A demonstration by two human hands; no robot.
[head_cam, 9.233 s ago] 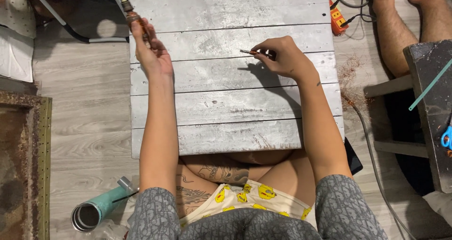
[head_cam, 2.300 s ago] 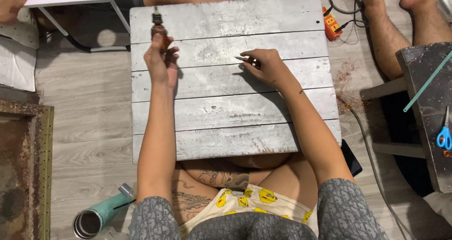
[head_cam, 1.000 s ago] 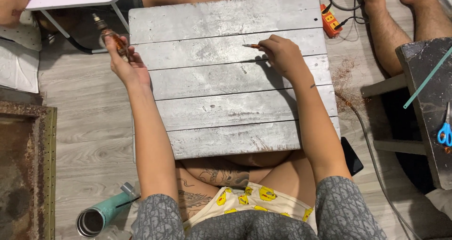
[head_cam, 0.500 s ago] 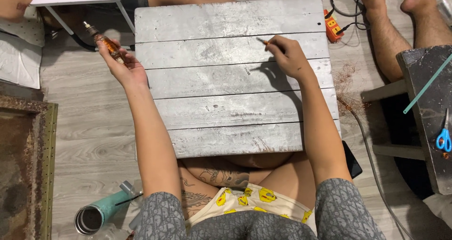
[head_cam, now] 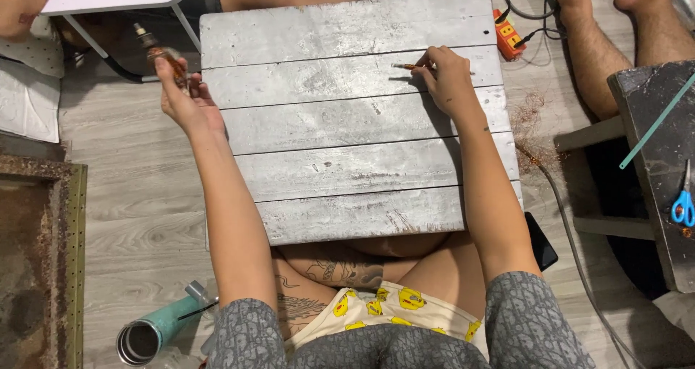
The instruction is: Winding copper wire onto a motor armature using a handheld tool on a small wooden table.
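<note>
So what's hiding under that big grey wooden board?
Under the near edge of the grey wooden board you can see the person's folded legs, one with tattoos. Wooden floor shows all around it. What lies beneath the middle of the board is covered.

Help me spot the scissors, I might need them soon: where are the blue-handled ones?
In the head view, the blue-handled scissors lie at the far right edge, on the dark bench, just below a long teal rod.
</note>
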